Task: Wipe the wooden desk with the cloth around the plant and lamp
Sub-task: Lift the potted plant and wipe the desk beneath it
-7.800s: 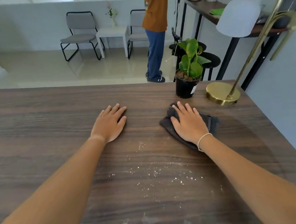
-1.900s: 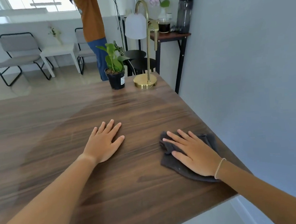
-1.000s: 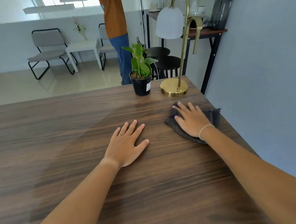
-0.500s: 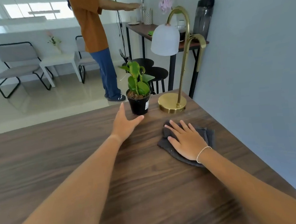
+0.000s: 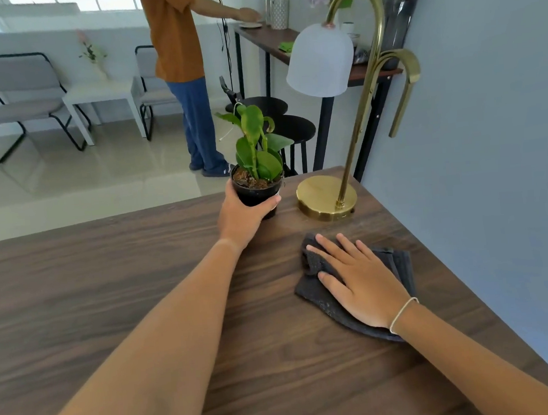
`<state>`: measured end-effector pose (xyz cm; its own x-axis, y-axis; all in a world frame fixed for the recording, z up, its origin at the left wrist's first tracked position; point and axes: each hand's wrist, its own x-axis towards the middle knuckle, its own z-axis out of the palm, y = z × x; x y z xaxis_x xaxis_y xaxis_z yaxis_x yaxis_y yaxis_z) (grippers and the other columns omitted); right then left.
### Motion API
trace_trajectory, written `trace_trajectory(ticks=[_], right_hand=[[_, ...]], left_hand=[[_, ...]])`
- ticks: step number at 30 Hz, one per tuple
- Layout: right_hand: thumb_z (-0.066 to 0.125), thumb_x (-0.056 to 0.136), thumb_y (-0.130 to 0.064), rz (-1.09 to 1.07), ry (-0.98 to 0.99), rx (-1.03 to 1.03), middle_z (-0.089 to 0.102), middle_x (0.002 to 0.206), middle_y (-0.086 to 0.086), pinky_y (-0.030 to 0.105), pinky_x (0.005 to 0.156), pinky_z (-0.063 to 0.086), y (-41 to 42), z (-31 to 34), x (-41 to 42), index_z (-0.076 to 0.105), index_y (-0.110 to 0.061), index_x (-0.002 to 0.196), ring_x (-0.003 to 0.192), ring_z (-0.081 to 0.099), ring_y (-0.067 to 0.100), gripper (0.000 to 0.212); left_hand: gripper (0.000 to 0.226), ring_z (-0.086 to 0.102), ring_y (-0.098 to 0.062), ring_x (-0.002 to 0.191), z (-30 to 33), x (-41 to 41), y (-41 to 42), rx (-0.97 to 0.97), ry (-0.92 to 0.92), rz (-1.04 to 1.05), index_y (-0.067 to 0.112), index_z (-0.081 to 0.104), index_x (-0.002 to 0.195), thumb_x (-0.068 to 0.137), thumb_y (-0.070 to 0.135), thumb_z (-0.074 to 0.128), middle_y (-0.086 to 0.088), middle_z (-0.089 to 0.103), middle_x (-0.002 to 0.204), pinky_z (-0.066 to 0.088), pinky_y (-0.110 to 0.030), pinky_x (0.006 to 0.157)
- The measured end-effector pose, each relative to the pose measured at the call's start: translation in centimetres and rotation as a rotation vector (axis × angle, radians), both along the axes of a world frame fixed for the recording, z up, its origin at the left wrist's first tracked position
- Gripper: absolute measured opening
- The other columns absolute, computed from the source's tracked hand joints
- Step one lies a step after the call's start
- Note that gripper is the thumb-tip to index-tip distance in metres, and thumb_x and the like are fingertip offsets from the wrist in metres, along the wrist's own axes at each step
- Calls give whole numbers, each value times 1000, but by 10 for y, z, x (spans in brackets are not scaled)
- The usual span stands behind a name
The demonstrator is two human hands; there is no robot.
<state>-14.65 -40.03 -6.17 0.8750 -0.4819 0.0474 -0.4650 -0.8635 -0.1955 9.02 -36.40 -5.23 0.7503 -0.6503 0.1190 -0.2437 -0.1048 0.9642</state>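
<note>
A dark wooden desk [image 5: 117, 299] fills the lower view. Near its far right corner stands a small green plant in a black pot [image 5: 258, 189], with my left hand [image 5: 239, 214] wrapped around the pot. Right of it is a brass lamp [image 5: 327, 197] with a round base and a white shade. A dark grey cloth [image 5: 400, 263] lies flat on the desk in front of the lamp. My right hand [image 5: 358, 276] presses flat on the cloth, fingers spread toward the lamp.
A blue-grey wall [image 5: 487, 127] runs along the desk's right edge. Beyond the far edge a person in an orange shirt [image 5: 177, 52] stands by a narrow side table [image 5: 274, 42]. Black stools [image 5: 293, 128], grey chairs [image 5: 19, 102] and a white table [image 5: 99, 93] stand farther back.
My left hand has lifted off the desk, reached forward and closed around the plant pot. My right hand has stayed flat on the cloth in front of the lamp.
</note>
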Motion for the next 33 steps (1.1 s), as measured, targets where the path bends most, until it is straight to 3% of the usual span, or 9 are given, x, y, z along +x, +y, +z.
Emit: trace_trajectory(ticks=[8,11,13,16,19,26,29,31,33], right_hand=[[16,96,-46,-66,20,4,-4,154,-17,31,113,-7,2,0,12,5,-39,145,144,-5,15,51],[18,97,-45,-123,40,36,0,157,-8,37,116,-4,10,4,62,7,-32,147,144,-4,22,53],[19,95,-50,-33,34,58,0,158,-6,39,116,-4,33,7,99,8,-29,147,144,-4,24,57],[20,92,-57,217,-35,43,4,157,-10,35,114,-7,69,-3,116,12,-32,147,144,-3,21,60],[22,95,-48,305,-73,65,9,156,-13,29,112,-7,46,-5,118,16,-37,144,144,1,15,51],[18,98,-40,21,84,25,3,158,-4,40,116,1,12,13,236,11,-26,147,144,2,24,52],[20,98,-41,234,49,38,4,158,-5,38,116,-1,58,6,227,12,-28,147,144,0,23,52],[18,95,-48,485,-54,36,5,156,-14,29,114,-7,92,-5,186,12,-36,145,142,-3,12,52],[13,92,-55,598,-83,112,1,151,-26,19,109,-15,102,-10,146,9,-47,142,138,-10,-1,51]], left_hand=[[82,52,-8,108,3,12,18,-50,10,5,31,43,119,50,49,83,16,55,112,41,-22,89],[72,54,10,97,17,36,51,-74,-14,42,36,45,109,50,45,85,25,56,105,43,-5,74],[70,52,13,91,28,55,76,-69,-63,94,33,44,110,54,40,86,27,53,101,40,3,65],[73,53,0,95,42,81,107,-36,-121,165,26,45,119,58,36,85,17,55,106,39,-1,67],[77,52,-6,102,46,96,130,-29,-123,208,23,45,123,58,36,85,11,55,113,40,-14,79],[70,50,16,89,41,111,179,-35,-91,217,34,45,114,57,32,86,27,54,102,39,5,63],[71,53,10,93,45,117,191,-26,-84,240,33,45,114,57,32,86,25,54,103,41,0,67],[71,54,1,97,48,121,192,-35,-86,265,29,45,116,57,30,86,20,55,104,41,-6,72],[72,53,-6,102,48,122,187,-44,-73,264,28,44,116,57,30,86,16,55,105,41,-11,76]])
